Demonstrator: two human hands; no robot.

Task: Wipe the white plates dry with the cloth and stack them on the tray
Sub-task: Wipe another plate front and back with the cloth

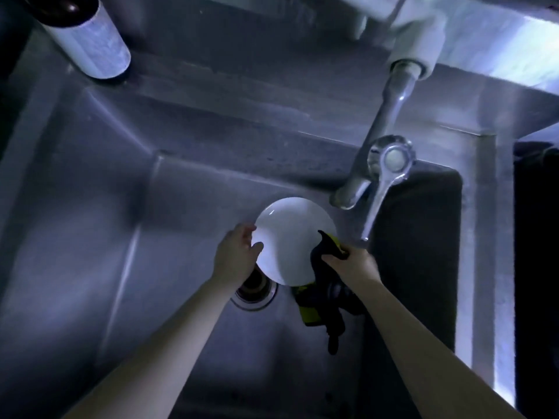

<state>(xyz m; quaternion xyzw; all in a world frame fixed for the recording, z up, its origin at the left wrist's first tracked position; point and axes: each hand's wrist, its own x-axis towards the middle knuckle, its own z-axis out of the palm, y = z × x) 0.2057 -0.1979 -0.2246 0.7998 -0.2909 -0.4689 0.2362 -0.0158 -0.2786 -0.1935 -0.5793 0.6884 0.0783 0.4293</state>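
Note:
A round white plate [289, 240] is held over the steel sink [90, 237], just above the drain. My left hand [237, 252] grips its left rim, thumb on the plate's face. My right hand [351, 263] is closed on a dark cloth with yellow patches [320, 300], pressed against the plate's right edge; the rest of the cloth hangs down below the plate. No tray and no other plates are in view.
The drain [254, 293] lies under the plate. A metal tap spout [351, 193] and its lever handle [384, 189] hang just right of and above the plate. A bottle [90, 40] stands on the sink's back left ledge. The scene is dim.

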